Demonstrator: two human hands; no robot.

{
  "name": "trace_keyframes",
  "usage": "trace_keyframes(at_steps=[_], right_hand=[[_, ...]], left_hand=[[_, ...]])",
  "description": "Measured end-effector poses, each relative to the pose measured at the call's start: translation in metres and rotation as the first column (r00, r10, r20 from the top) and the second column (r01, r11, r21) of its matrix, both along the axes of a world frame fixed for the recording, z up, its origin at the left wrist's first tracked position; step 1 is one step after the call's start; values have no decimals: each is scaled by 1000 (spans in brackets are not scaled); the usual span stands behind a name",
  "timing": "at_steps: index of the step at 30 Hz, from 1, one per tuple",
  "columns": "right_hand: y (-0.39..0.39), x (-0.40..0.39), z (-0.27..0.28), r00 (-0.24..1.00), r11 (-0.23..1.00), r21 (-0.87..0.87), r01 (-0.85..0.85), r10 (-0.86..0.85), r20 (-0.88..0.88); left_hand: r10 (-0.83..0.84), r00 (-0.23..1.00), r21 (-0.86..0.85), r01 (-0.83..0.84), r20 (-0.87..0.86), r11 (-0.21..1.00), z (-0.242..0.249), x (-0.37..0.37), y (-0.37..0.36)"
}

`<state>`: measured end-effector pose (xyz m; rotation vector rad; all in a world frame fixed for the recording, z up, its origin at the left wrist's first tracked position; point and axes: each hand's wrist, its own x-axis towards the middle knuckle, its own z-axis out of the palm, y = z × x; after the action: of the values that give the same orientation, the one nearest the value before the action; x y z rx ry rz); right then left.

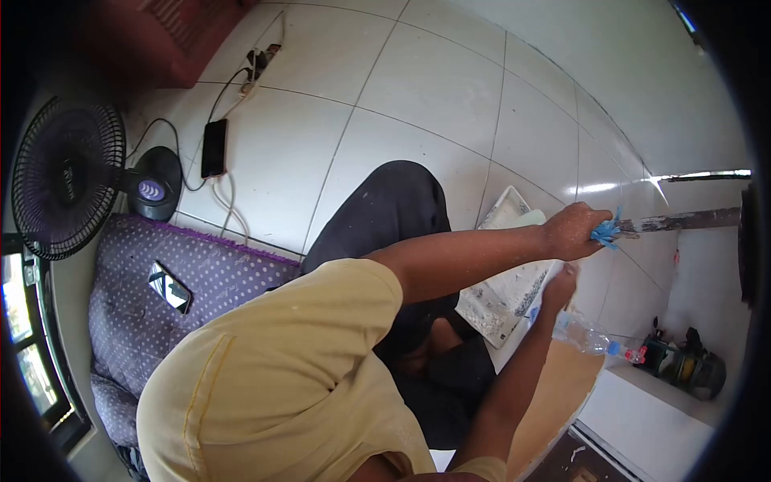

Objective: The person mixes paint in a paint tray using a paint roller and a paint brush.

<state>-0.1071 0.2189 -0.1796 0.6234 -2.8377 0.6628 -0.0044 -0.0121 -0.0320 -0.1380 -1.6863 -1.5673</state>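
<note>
Our right fingers (598, 233) are clamped on the blue handle (607, 232) of a paint-stained tool (683, 220), whose long axis runs level and points to the right across the white wall (642, 72). Our left hand (560, 285) rests on the paint tray (506, 281) on the tiled floor (418, 88); we cannot tell how its fingers stand. The tray holds white paint, and beside it a clear plastic bottle (590, 336) lies on its side, blue cap to the right.

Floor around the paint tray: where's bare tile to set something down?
Bare floor tiles lie beyond the phone and above the knee. It is crowded at the paint tray, where both hands work: one hand grips a handle, the other is by the bottle.
</note>
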Motion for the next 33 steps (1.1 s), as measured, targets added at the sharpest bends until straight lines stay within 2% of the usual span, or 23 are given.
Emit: trace_keyframes(at_steps=[1, 3, 5, 6, 7, 8, 9, 11, 12, 14, 15, 17, 19, 21, 22, 23, 25, 26, 27, 29, 30, 31, 33], right_hand=[[3, -17, -15, 990, 963, 271, -6, -32, 137], [-19, 3, -10, 966, 911, 392, -127, 24, 257], [-29, 15, 3, 984, 988, 153, -30, 3, 179], [-6, -11, -33, 976, 975, 67, -214, 216, -28], [0, -18, -48, 972, 974, 28, -227, 228, -54], [-10, 2, -32, 988, 994, 8, -107, 105, 113], [0, -3, -51, 987, 952, 259, -160, 154, 43], [-8, 4, -43, 999, 919, 393, 15, -26, 24], [-15, 11, -24, 999, 915, 401, 46, -52, 5], [-35, 26, 14, 975, 970, 101, 220, -223, 18], [-33, 25, 7, 967, 964, 77, 254, -255, 8], [4, -2, -40, 984, 897, 436, 79, -141, 111], [-3, 9, -21, 987, 922, 367, 124, -154, 53], [-30, 21, 29, 962, 962, 17, 273, -273, 31], [-39, 30, 47, 954, 951, -90, 295, -288, 81], [-27, 24, 24, 949, 946, -91, 311, -304, 87], [0, -4, -38, 973, 943, 282, 174, -209, 99], [8, -5, -41, 978, 870, 493, -24, -82, 193], [6, -5, -34, 980, 875, 485, -16, -83, 182], [-9, 0, -5, 987, 983, 90, 158, -154, -49], [-25, 12, 27, 971, 969, -50, 240, -241, -4], [-29, 16, 40, 968, 955, -169, 243, -251, -30], [-19, 13, 24, 938, 936, -54, 347, -346, 33]], left_hand=[[5, 1000, -14, -4, 2, 1000, -3, 0, 0], [-12, 1000, -15, 12, -6, 1000, -6, -2, -3], [8, 1000, -17, -8, 17, 1000, -7, -8, 2], [7, 999, -20, -6, 38, 1000, -9, -11, 2], [3, 1000, -5, -3, 20, 1000, -17, -20, 4], [-1, 1000, 31, 1, 18, 1000, -17, -21, 5], [33, 999, 15, -33, 7, 999, -16, -22, 4], [29, 999, 52, -27, -30, 998, -16, -27, 4], [4, 1000, 48, -5, 20, 999, -11, -22, 0], [27, 1000, 54, -27, 12, 998, -13, -28, -5], [56, 998, 49, -57, 26, 997, -16, -27, -3], [25, 997, 95, -32, 71, 995, -10, -20, -5], [11, 994, 127, -25, 110, 992, -6, -19, -9], [6, 986, 120, -26, 165, 992, -10, -21, -12], [42, 990, 83, -53, 138, 995, -11, -22, -12], [26, 989, 80, -37, 143, 996, -12, -20, -7], [-42, 967, 115, 14, 251, 993, 0, -17, -8], [-4, 958, 47, -10, 287, 999, 2, -18, -7], [-4, 961, 37, -7, 275, 999, 3, -19, -6], [-28, 982, 64, 16, 185, 998, -2, -19, -4], [-26, 985, 78, 13, 169, 997, -5, -20, -3], [-36, 983, 85, 21, 179, 996, -9, -21, -2], [3, 992, 129, -20, 128, 991, -12, -26, 1]])
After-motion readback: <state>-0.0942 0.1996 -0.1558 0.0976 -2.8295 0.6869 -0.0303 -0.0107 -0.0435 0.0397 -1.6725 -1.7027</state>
